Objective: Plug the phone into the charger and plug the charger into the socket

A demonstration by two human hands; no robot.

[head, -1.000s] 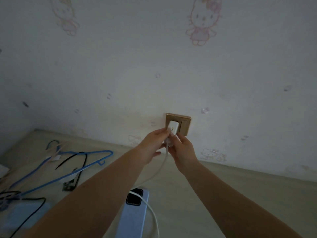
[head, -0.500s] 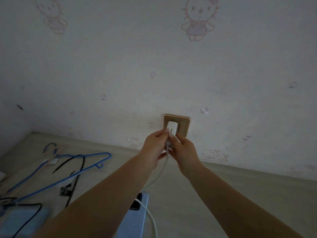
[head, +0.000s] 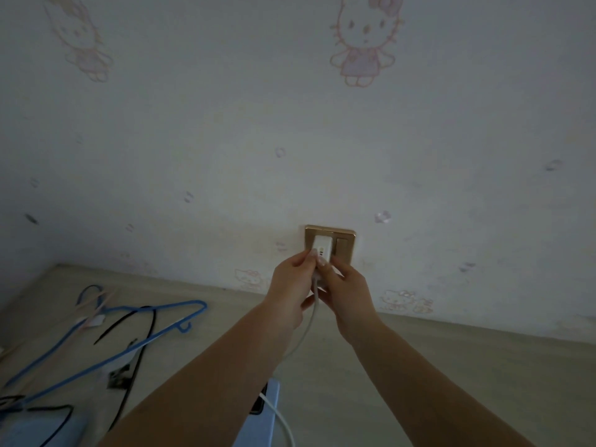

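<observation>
Both hands pinch the charger point(head: 322, 252): left hand point(head: 292, 285) on its left side, right hand point(head: 346, 290) on its right. The charger sits against the socket point(head: 343, 245), directly ahead of the fingers; its cable point(head: 308, 330) trails back to the phone point(head: 266, 411)

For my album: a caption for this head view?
Both hands, left and right, press a white charger against a gold wall socket.
</observation>
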